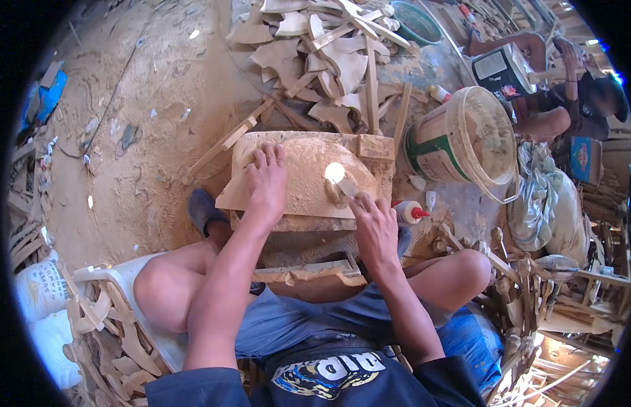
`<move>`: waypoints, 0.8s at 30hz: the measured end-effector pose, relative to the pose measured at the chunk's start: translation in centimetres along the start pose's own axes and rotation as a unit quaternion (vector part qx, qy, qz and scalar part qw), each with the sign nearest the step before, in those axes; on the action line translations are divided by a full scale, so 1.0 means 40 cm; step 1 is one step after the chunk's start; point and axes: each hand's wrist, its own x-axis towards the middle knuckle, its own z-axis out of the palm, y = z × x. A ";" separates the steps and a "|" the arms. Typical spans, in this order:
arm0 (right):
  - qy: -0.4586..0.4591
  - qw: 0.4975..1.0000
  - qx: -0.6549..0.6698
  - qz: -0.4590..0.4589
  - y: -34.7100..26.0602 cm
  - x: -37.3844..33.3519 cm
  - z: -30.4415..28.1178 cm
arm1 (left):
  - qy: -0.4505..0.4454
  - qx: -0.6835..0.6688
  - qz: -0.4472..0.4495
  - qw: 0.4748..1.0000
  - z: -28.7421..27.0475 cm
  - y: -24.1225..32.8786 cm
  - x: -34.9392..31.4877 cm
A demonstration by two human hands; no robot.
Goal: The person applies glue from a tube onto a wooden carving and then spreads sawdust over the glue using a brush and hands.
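A curved wooden panel (pixel 305 180), dusted with sawdust, lies on a low wooden block in front of me. My left hand (pixel 266 182) rests flat on its left part, fingers stretched toward the far edge. In my right hand (pixel 376 227) is what looks like a putty knife (pixel 346 186), its flat blade touching the panel's right part. Beside the blade sits a small brownish mound (pixel 336 197), perhaps sawdust or paste. A bright patch of light falls by the blade tip. Just right of the block lies a white bottle (pixel 405 211) with a red cap.
Cut wood pieces (pixel 329 61) are heaped beyond the block. A dusty bucket (pixel 458 136) stands at right, a green basin (pixel 416 24) at the far side. More wood parts (pixel 118 332) lie at lower left. Another person's knee and arm (pixel 547 123) show at far right.
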 end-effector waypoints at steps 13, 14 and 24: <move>-0.040 0.998 0.023 -0.033 -0.012 -0.006 -0.011 | -0.001 0.009 -0.001 1.000 0.005 0.004 0.005; -0.038 0.999 0.009 -0.034 0.001 -0.017 -0.023 | -0.002 0.009 -0.002 1.000 0.005 0.002 0.004; -0.001 0.995 -0.020 -0.095 0.004 0.014 -0.017 | 0.021 0.023 0.005 0.999 0.044 0.009 0.017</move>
